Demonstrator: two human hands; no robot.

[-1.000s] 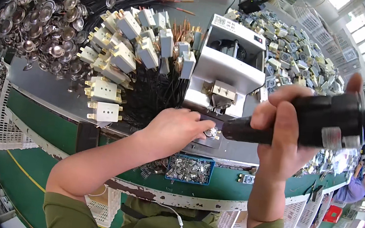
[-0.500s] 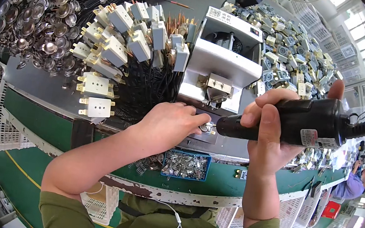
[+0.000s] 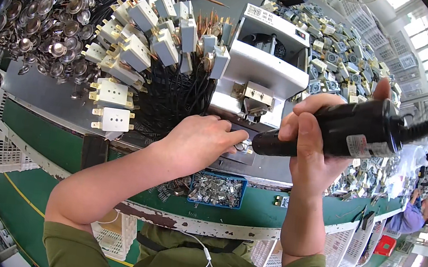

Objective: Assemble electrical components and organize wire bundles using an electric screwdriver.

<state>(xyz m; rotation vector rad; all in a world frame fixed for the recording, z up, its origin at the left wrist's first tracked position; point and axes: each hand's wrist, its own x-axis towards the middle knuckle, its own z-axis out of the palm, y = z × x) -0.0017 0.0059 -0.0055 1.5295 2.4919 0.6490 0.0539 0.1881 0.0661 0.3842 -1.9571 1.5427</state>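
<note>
My right hand grips a black electric screwdriver, held nearly level, its cable leading off to the right. The driver's nose points left at a small part with metal tabs on the bench edge. Fingertips of my left hand pinch this part; most of it is hidden behind fingers and driver. Just beyond stands a silver screw feeder with a black drum inside. Beside my left forearm lie white-and-grey terminal blocks with brass tabs, joined to a bundle of black wires.
A blue bin of small metal pieces sits in front of my left wrist. Metal cups heap up at the far left. Grey-and-white parts are piled at the right. A single block lies near the front edge. Another person sits far right.
The rear of the screwdriver has swung slightly up and to the left with my right hand. My left hand keeps its pinch in almost the same place.
</note>
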